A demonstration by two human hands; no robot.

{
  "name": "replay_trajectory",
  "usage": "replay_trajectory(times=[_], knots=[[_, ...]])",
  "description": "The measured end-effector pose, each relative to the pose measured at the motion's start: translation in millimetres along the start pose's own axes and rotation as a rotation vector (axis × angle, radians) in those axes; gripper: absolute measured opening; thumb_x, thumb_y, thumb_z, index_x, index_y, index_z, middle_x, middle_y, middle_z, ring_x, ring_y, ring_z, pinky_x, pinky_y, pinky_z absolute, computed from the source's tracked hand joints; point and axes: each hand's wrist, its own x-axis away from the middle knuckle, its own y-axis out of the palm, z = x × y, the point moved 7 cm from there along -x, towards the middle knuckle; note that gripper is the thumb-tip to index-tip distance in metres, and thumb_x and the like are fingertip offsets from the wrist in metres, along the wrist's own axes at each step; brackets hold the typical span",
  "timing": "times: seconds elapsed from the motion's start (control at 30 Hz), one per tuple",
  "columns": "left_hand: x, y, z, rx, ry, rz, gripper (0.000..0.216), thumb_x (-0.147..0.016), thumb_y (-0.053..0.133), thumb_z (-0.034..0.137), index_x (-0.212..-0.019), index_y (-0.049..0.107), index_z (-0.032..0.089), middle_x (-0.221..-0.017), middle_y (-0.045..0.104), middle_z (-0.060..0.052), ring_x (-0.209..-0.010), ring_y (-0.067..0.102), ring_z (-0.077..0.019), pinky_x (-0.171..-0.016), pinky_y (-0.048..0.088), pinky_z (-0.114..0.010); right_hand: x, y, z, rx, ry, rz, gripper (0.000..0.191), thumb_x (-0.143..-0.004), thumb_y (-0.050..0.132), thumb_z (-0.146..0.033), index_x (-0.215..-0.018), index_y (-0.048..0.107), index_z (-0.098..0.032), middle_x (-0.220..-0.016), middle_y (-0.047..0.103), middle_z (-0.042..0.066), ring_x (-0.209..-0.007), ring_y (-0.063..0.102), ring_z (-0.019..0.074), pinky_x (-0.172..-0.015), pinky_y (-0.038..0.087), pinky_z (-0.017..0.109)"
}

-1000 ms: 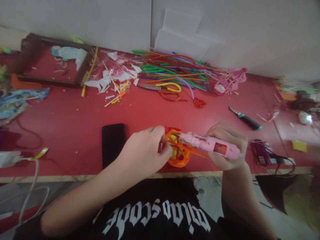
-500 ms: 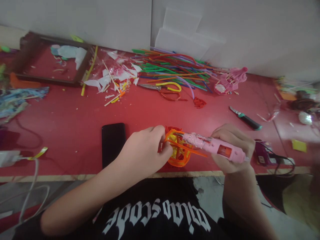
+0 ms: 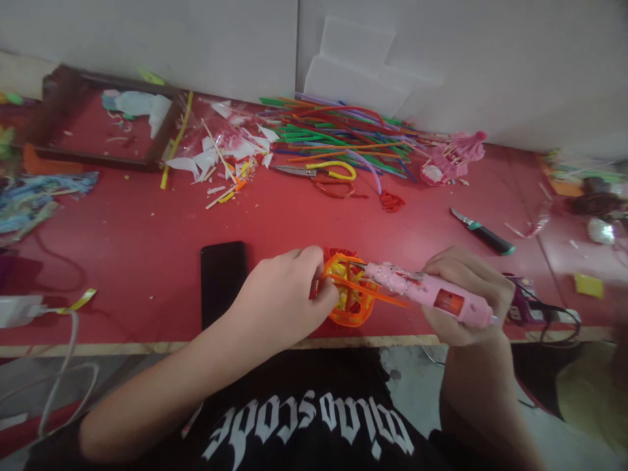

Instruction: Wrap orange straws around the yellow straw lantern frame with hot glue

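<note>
My right hand (image 3: 464, 297) is wrapped round a pink hot glue gun (image 3: 426, 291), its nozzle pointing left at the top of an orange, yellow and red craft piece (image 3: 350, 317). Whether the tip touches the piece I cannot tell. My left hand (image 3: 289, 294) pinches the piece's left side between thumb and fingers. An orange strip (image 3: 377, 297) runs across the piece and sticks out to the right under the glue gun. The fingertips of my left hand are partly hidden behind its back.
Beyond my hands lie yellow-and-orange-handled scissors (image 3: 318, 171), many coloured pipe cleaners (image 3: 343, 131) and paper scraps (image 3: 206, 157). A black phone (image 3: 223, 281) is left of my left hand. A box cutter (image 3: 483, 235) and a purple box with cables (image 3: 527, 301) lie to the right.
My right hand has drawn the glue gun slightly to the right, its nozzle moving away from the piece's left side. My left hand and the piece have stayed in place.
</note>
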Motion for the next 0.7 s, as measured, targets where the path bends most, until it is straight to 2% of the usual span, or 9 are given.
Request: replay_trajectory(times=[0.7], knots=[[0, 0, 1, -0.027, 0.015, 0.033, 0.014, -0.084, 0.052, 0.028, -0.075, 0.044, 0.021, -0.070, 0.063, 0.000, -0.061, 0.057, -0.0161, -0.057, 0.031, -0.028, -2, -15, -6, 0.022, -0.010, -0.052, 0.012, -0.073, 0.063, -0.027, -0.081, 0.057, -0.020, -0.067, 0.052, 0.003, -0.060, 0.049, 0.0175, -0.054, 0.039, 0.034]])
